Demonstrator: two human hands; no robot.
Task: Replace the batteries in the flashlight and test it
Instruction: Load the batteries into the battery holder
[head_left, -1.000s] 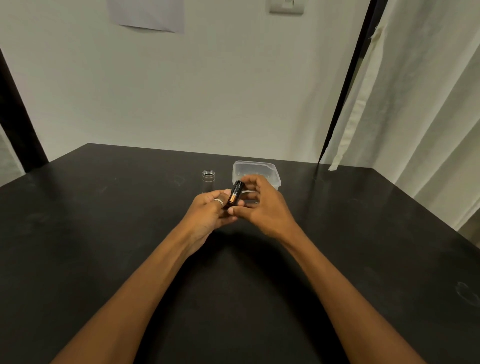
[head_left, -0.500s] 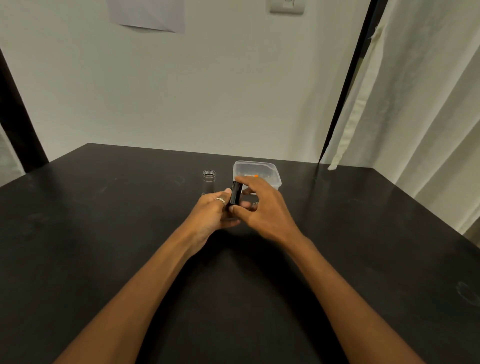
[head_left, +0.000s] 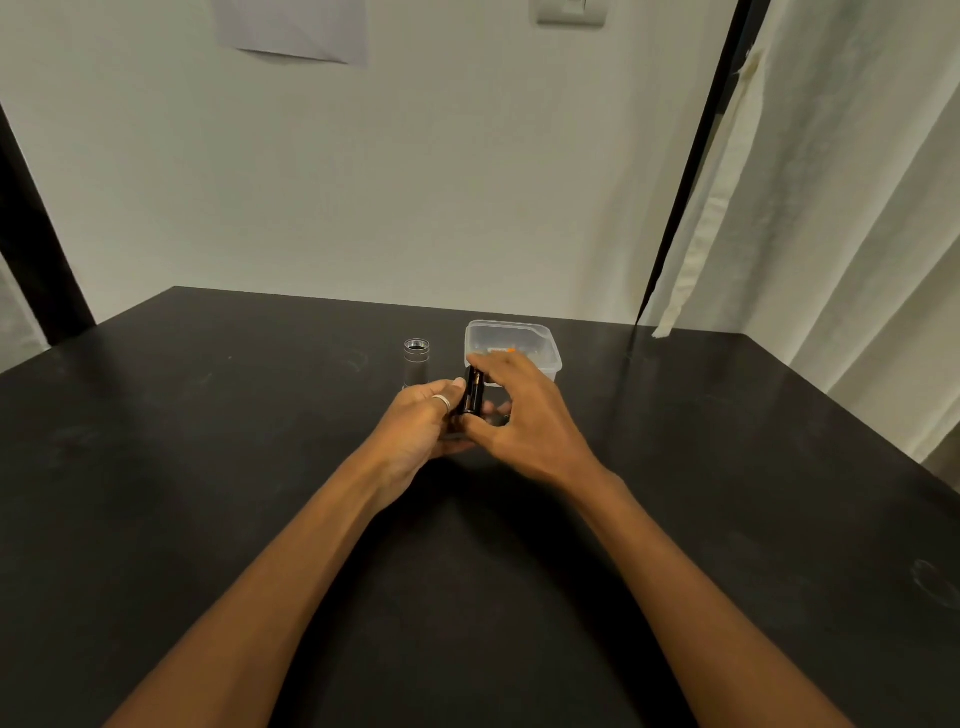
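The left hand's fingertips (head_left: 457, 383) and the right hand's fingertips (head_left: 485, 366) curl round a black battery holder (head_left: 471, 397), pinching it from both sides and keeping it nearly upright, probably so a cell can be seated or checked; whether it is full cannot be told. The left hand (head_left: 421, 423) cradles it from the left, and the right hand (head_left: 524, 415) arches over it from the right. Both forearms converge from the near edge over the dark table (head_left: 208, 467). The flashlight tube (head_left: 416, 358) stands open-end up just beyond the left hand, ready to be refilled, with the clear container (head_left: 550, 358) to its right.
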